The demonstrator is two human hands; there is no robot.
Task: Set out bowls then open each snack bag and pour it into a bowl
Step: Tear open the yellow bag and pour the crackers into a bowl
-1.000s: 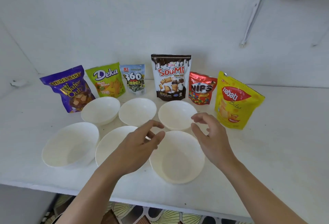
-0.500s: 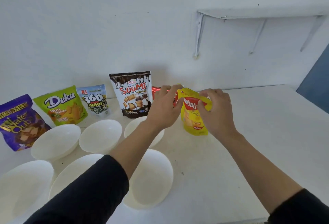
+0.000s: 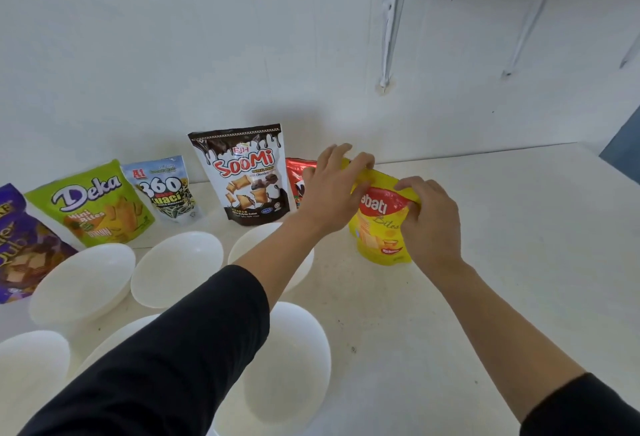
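Observation:
My left hand (image 3: 332, 189) and my right hand (image 3: 429, 217) both pinch the top edge of the yellow Nabati bag (image 3: 377, 227), which stands upright on the white table (image 3: 485, 262). Several white bowls sit in front of me: one nearest (image 3: 291, 366), one under my left forearm (image 3: 249, 245), two further left (image 3: 176, 269) (image 3: 83, 283). Against the wall stand the Soomi bag (image 3: 246, 175), the red Nips bag (image 3: 298, 179) partly hidden by my left hand, the 360 Kuaci bag (image 3: 166, 189), the green Deka bag (image 3: 90, 203) and the purple wafer bag (image 3: 20, 245).
A white wall runs behind the bags, with a shelf on brackets (image 3: 391, 30) above right. Bare tabletop stretches to the right of the yellow bag. Two more bowls (image 3: 31, 366) lie at the lower left, partly cut off or hidden by my sleeve.
My hands left the bowls, reached to the yellow Nabati bag and took hold of its top. My view swung right, and my right hand has since slid lower along the bag's top.

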